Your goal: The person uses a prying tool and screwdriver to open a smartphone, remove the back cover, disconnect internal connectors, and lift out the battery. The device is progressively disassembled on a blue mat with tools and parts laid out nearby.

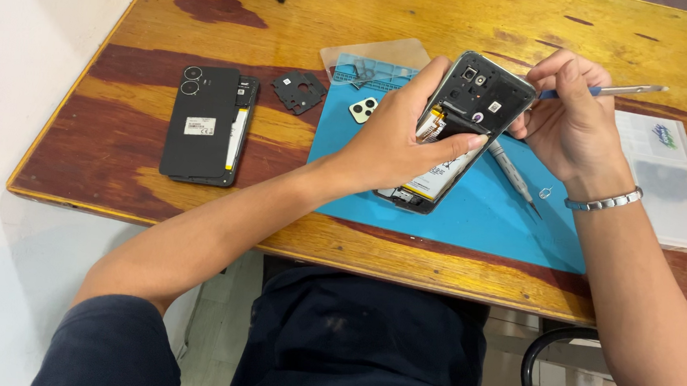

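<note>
Left hand (393, 136) gripping opened phone (463, 121), right hand (569, 125) pinching tweezers (613, 92)

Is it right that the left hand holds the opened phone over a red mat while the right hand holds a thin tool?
Not quite: the mat is blue, as the head view shows. The left hand does hold the opened phone, and the right hand a thin tool.

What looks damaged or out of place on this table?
Both phones are opened: the one in the left hand shows its battery, and the black phone lies apart, its cover askew. Loose parts lie nearby.
</note>
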